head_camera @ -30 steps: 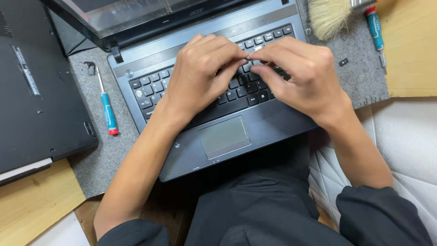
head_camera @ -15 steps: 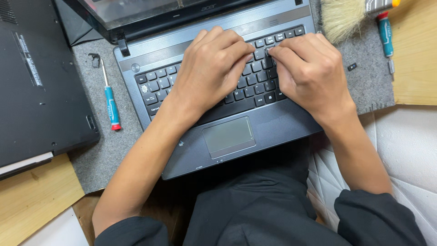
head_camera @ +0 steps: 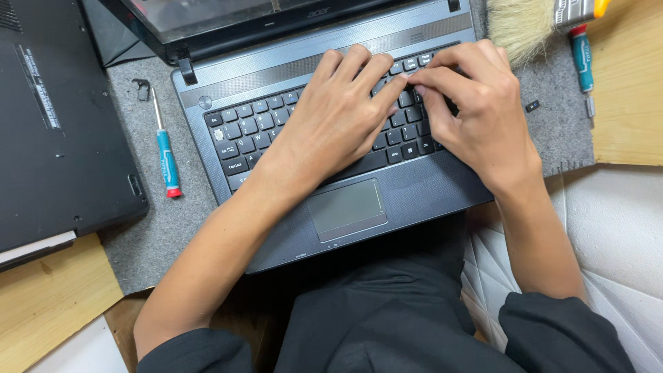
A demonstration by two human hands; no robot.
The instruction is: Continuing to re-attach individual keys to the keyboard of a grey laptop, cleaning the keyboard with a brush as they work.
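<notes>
Both hands rest on the laptop keyboard: left hand flat, grasping nothing; right hand pinching a key, best worked gently, evenly.

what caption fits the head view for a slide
Both hands, left hand and right hand, press on a grey laptop's keyboard, a blue screwdriver on the felt mat.

An open grey laptop computer lies on a grey felt mat, its keyboard under the left hand and right hand, which touch each other. Left of it on the mat lies a blue-handled screwdriver; further left, a black upturned laptop. At far right lie a pale bristle brush and a second teal screwdriver.
</notes>
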